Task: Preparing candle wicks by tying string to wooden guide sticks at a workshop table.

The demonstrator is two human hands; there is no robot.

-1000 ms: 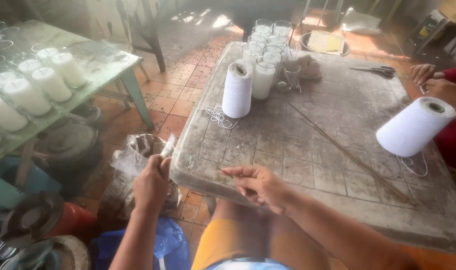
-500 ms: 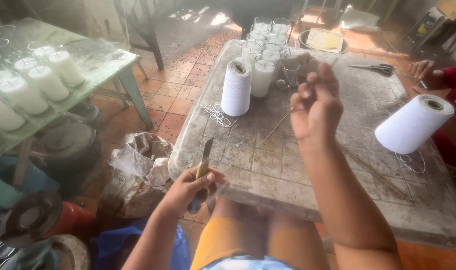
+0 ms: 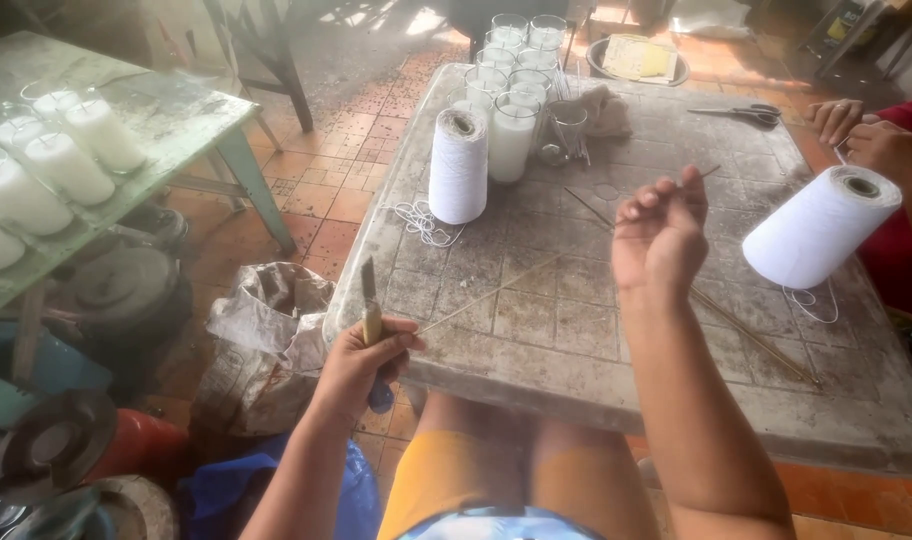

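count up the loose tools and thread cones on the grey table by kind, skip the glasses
White thread cones: 2, one upright, one lying tilted
Scissors: 1
Thin sticks: 2, one lying on the table, one between the hands
Knife in the left hand: 1
Total: 6

I see a dull metal knife blade, a thin wooden stick, and the rough, stained stone tabletop.

Left hand fisted low, right hand raised with fingers pinched
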